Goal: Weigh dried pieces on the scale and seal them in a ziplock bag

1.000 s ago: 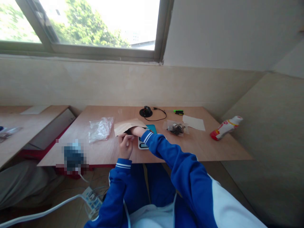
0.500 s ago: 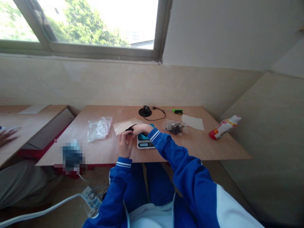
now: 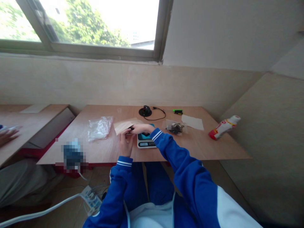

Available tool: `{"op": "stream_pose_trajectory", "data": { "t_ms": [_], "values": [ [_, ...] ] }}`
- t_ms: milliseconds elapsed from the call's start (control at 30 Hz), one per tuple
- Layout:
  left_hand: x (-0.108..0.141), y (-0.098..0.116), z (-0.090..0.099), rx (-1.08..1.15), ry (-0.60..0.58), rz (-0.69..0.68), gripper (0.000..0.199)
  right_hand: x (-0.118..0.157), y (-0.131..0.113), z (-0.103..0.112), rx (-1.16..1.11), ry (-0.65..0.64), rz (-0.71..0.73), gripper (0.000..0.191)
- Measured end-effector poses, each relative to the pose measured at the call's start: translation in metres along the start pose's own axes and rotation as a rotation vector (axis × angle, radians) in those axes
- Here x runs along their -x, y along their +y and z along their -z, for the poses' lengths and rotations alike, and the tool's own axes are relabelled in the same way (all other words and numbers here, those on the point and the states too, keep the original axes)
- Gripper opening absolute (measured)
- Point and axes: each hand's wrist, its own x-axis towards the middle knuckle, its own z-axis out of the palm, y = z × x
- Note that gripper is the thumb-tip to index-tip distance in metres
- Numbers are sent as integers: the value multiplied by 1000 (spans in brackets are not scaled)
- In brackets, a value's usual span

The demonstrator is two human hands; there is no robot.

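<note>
A brown paper bag (image 3: 122, 125) lies open toward me at the middle of the table. My left hand (image 3: 125, 142) pinches its near edge, fingers bent at the opening. My right hand (image 3: 140, 128) reaches across from the right, its fingertips at the bag's mouth beside a small dark thing; whether they hold it is hidden. Under my right wrist stands a white digital scale (image 3: 146, 145) with a lit display and a teal top. Something dark on the scale is partly covered by my wrist.
Clear plastic bags (image 3: 99, 128) lie left. Behind are a black round-based device (image 3: 145, 111) with a cable and a green-black screwdriver (image 3: 177, 111). Right are a bag of dark parts (image 3: 175, 127), white paper (image 3: 193, 122) and a red-white bottle (image 3: 224, 127). Another person's hand (image 3: 9, 136) shows far left.
My right fingers have shifted slightly at the bag's mouth, and less of the dark thing there shows. My left hand has barely moved.
</note>
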Motion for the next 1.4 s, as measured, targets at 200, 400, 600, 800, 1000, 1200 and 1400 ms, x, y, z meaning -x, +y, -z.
{"op": "stream_pose_trajectory", "data": {
  "t_ms": [200, 400, 600, 800, 1000, 1200, 1400],
  "values": [
    [-2, -1, 1, 8, 15, -20, 37, 19, -13, 4, -76, 9, 27, 20],
    [-9, -6, 2, 18, 90, 11, 33, 41, -24, 0, -52, 278, 93, 22],
    [-25, -5, 5, 26, 92, 2, 25, 80, -19, 12, -627, 545, 50, 30],
    [-39, -5, 8, 41, 87, -21, 25, 113, 49, 12, -654, 485, -256, 28],
    [-41, -6, 5, 52, 81, 3, 25, 81, 101, -2, -157, 571, -495, 20],
    [-43, -7, 10, 19, 62, 18, 25, 60, 123, -9, -152, 535, -491, 24],
    [-45, -6, 9, 12, 74, 6, 24, 75, 133, -23, -220, 688, -552, 42]
  ]
}}
